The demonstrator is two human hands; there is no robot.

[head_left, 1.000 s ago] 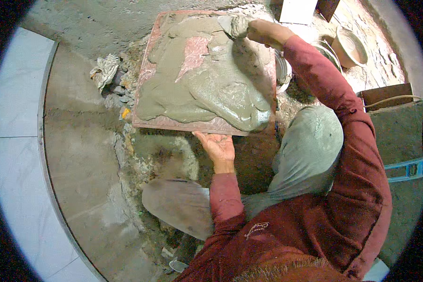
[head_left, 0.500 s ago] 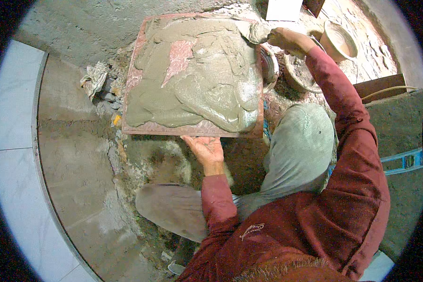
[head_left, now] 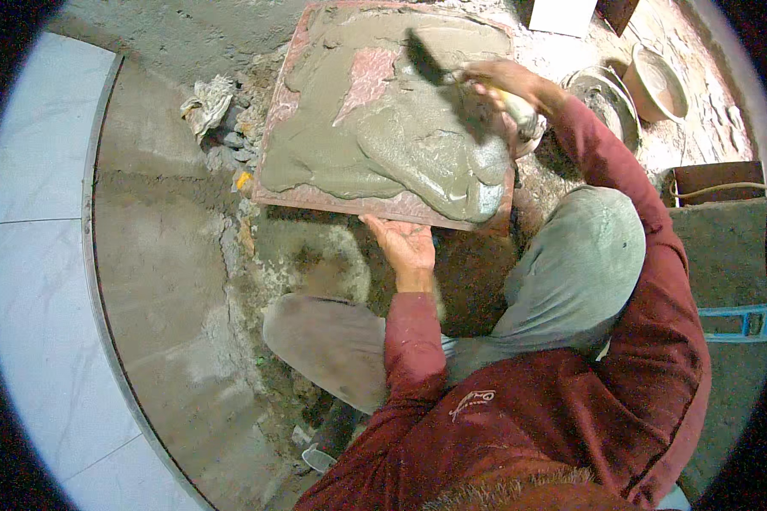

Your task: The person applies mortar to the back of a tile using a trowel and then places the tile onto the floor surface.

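We've got the pink tile (head_left: 371, 75) at the far middle of the scene, most of its face under wet grey mortar (head_left: 315, 157). Bare pink shows in a patch left of centre, along the left edge and on the near strip. Hands are well apart. Our left hand (head_left: 411, 249) is palm up at the tile's near edge, touching it; the fingers run out of sight underneath, so we can't tell if they grip. Our right hand (head_left: 511, 83) is closed round the trowel (head_left: 517, 108) over the tile's far right part (blade looks dark, contact with the mortar unclear). Right of the tile: one bucket (head_left: 626, 111), with a second tub (head_left: 659, 83) just beside it, farther right. Blue level (head_left: 746, 324) lies at the right, nearer us. Crumpled rag (head_left: 209, 106) sits left of the tile, next to rubble (head_left: 240, 140).
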